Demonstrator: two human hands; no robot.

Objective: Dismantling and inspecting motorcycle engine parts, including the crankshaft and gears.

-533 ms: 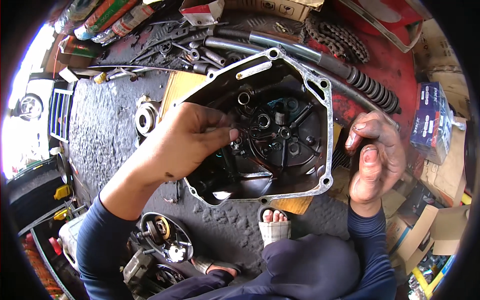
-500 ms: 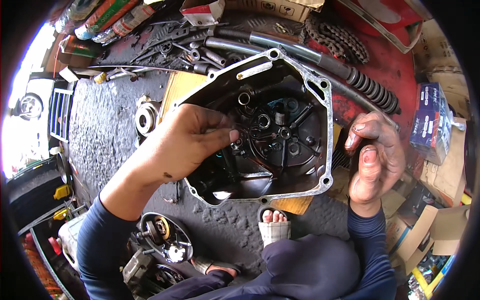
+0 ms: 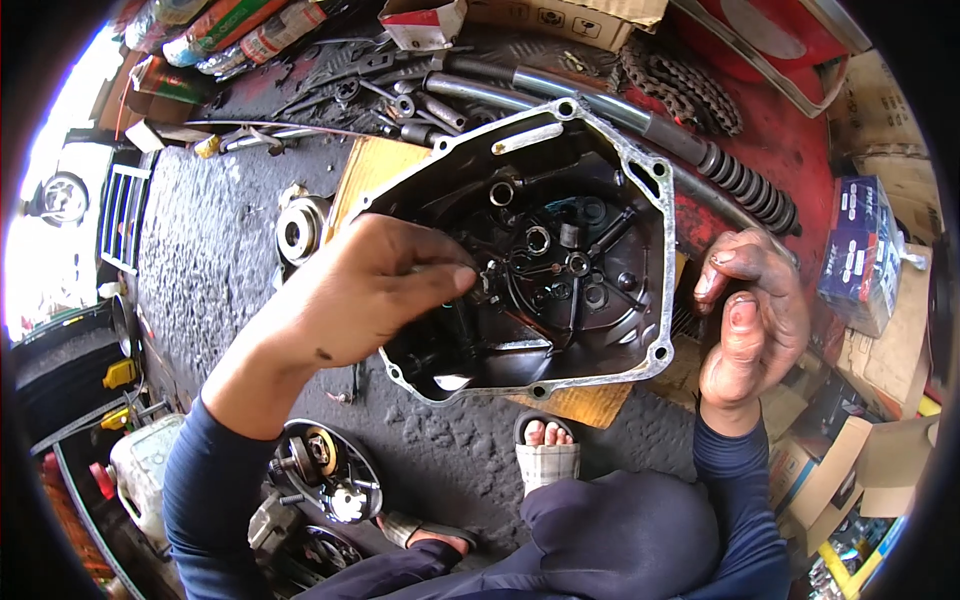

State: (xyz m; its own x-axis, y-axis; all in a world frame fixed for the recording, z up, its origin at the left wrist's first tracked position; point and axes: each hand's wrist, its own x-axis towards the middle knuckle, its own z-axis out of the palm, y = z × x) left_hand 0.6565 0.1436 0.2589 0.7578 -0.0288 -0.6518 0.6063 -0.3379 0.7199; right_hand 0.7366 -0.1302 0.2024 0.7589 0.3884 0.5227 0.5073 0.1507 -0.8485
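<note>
Metal casing [image 3: 550,310]; left hand [image 3: 372,285] above it, grip obscured, cannot tell; right hand [image 3: 760,320] near, grip loosely wide.

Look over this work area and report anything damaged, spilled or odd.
No clear breakage or spill stands out. The metal cover in the middle looks dark, shiny and possibly oily inside, and the right hand beside it is darkly smudged, so both seem dirty.
</note>
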